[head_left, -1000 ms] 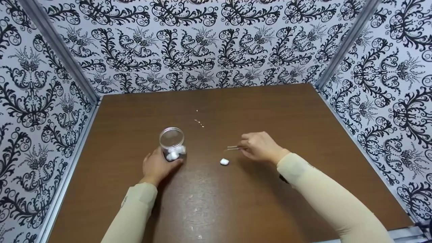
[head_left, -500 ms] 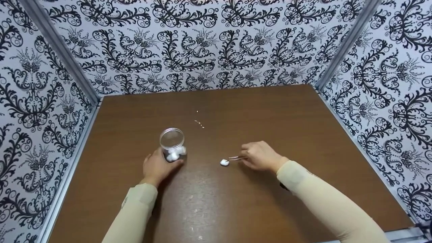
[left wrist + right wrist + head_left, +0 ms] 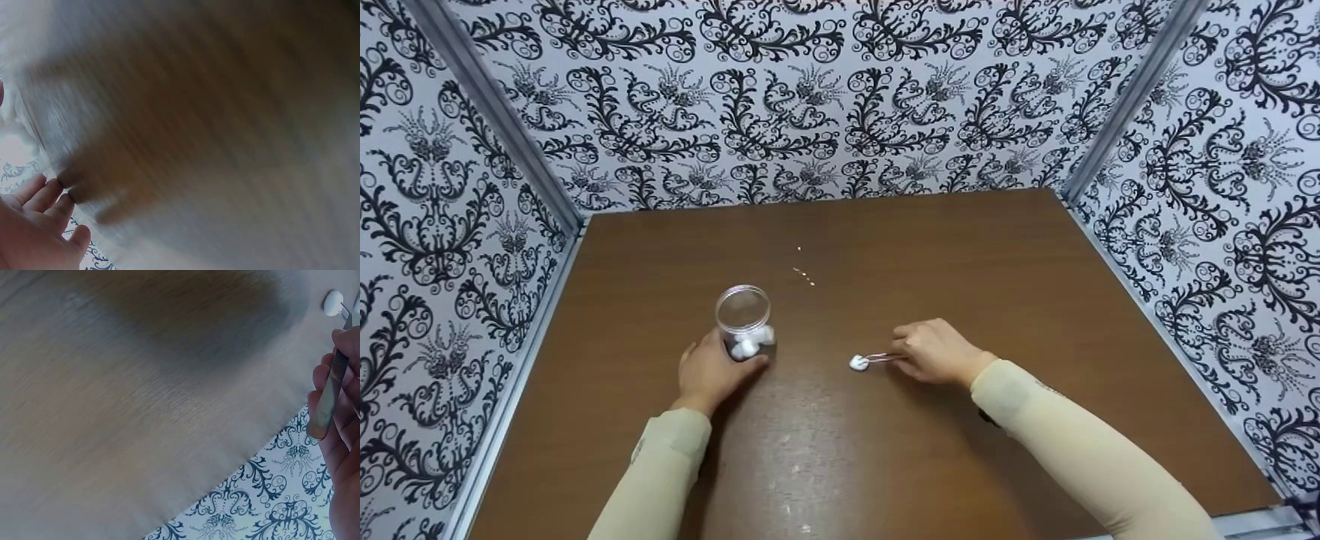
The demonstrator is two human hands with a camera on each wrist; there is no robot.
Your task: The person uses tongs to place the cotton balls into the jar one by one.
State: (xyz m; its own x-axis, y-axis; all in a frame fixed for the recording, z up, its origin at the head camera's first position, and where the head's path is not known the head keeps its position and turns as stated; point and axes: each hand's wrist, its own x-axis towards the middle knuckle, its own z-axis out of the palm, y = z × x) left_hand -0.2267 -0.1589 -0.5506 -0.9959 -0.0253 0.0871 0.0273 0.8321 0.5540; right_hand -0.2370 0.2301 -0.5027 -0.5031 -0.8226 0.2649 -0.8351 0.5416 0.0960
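Observation:
My left hand (image 3: 711,373) grips a clear jar (image 3: 743,309) that stands on the table with its round top toward me. White cotton balls (image 3: 746,346) lie low inside it. In the left wrist view the hand (image 3: 42,225) shows only at the left edge. My right hand (image 3: 936,351) pinches metal tweezers (image 3: 329,394). Their tips reach a single white cotton ball (image 3: 858,363) on the table, right of the jar. The right wrist view has the tips at that cotton ball (image 3: 333,304); whether they squeeze it, I cannot tell.
A brown wooden table (image 3: 840,450) lies under both hands. Small bright specks (image 3: 804,275) show on it beyond the jar. Patterned walls (image 3: 825,112) with grey metal posts (image 3: 502,112) enclose the table at the back and both sides.
My right hand has come down toward me with the tweezers, whose tips went from above the cotton ball to touching it. The left hand and jar have stayed in place.

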